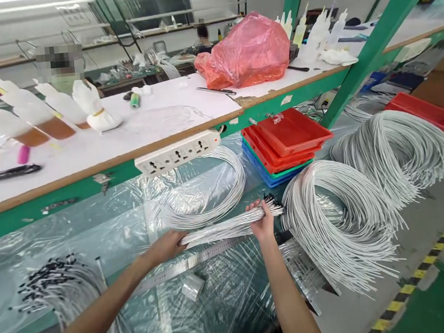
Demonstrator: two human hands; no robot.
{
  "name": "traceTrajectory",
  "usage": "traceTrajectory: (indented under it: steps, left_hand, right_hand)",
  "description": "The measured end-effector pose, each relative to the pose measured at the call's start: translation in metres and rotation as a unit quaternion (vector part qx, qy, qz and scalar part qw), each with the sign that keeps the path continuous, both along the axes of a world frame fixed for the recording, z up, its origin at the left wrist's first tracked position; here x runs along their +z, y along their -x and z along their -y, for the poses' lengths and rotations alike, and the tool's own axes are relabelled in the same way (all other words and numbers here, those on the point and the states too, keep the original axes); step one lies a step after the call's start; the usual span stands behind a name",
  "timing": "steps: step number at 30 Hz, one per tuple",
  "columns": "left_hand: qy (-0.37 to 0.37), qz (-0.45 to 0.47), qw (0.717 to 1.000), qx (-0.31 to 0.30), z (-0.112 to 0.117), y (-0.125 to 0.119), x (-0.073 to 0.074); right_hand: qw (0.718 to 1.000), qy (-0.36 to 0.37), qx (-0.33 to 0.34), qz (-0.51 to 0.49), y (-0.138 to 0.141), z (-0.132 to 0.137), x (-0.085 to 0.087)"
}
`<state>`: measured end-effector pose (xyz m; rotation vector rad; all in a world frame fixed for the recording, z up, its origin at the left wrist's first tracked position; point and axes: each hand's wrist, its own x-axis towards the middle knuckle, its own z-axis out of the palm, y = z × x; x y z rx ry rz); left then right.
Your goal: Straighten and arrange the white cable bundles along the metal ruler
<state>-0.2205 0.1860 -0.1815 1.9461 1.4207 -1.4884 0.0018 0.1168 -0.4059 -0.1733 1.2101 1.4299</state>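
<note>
A bundle of thin white cables stretches across the bench between both hands. My right hand is closed round it near the end with black tips. My left hand is closed on the bundle's other visible part, at the left. Just behind lies a loose coil of white cable. A steel ruler lies under and in front of the bundle, with a small roll of clear film nearby. Another bunch of black-tipped cables rests at the lower left.
Big coils of white cable lie at the right, near stacked red, green and blue trays. A power strip is fixed to the shelf edge. On the shelf stand squeeze bottles and a red plastic bag. Two people sit beyond.
</note>
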Motion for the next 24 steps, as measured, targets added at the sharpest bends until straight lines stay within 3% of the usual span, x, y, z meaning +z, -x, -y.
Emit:
traceTrajectory:
  steps: [3,7,12,17,20,24]
  left_hand:
    - [-0.030,-0.102,0.994,-0.039,0.007,0.029,0.000]
    - [-0.054,-0.178,0.980,-0.074,0.007,0.045,-0.018]
    - [-0.074,-0.168,0.980,-0.073,0.013,0.065,-0.057]
    - [-0.131,-0.118,0.983,-0.054,0.039,0.079,-0.092]
    - [-0.159,-0.123,0.979,-0.045,0.056,0.074,-0.100]
    - [-0.171,-0.172,0.970,-0.018,0.068,0.069,-0.109]
  right_hand:
    - [0.997,-0.057,0.058,0.014,0.017,0.002,0.007]
    - [0.996,-0.054,0.068,0.006,0.051,-0.001,0.000]
    - [0.992,-0.090,0.085,-0.018,0.066,0.017,-0.030]
    - [0.990,-0.039,0.132,-0.005,0.063,0.021,-0.054]
    - [0.987,-0.032,0.157,0.003,0.064,0.011,-0.055]
    - [0.971,0.004,0.236,0.019,0.062,0.004,-0.040]
